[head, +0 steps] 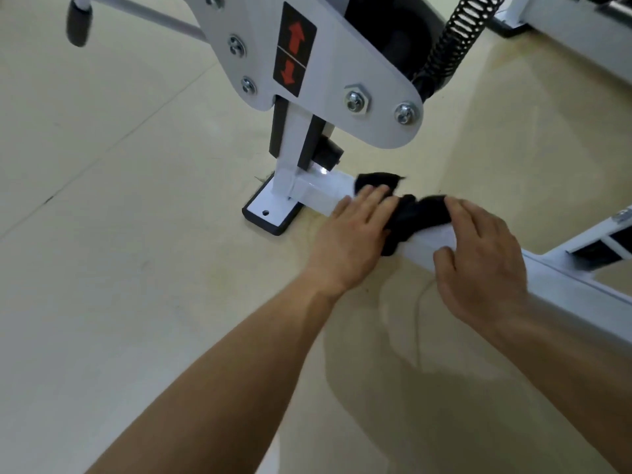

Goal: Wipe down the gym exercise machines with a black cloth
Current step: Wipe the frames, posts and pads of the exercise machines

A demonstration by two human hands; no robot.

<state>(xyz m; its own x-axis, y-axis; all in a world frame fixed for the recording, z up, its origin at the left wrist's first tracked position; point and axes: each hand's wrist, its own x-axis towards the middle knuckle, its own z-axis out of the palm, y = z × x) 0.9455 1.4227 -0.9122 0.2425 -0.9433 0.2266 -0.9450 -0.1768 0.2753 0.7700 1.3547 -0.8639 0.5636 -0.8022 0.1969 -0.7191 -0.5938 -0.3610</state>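
Black cloth point(413, 213) draped across white base rail point(318, 192), so top and sides are likely covered. Pressed down by left hand point(349, 241), fingers extended; steadied by right hand point(485, 265), fingers relaxed, nothing clenched.

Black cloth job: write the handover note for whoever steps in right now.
Left hand: flat, pressing the black cloth onto the white base bar.
Right hand: fingers laid over the cloth's other end and the bar.
Done: cannot tell what is already wiped.
Left: finish this bar, then probably the upright post and the bracket plate.
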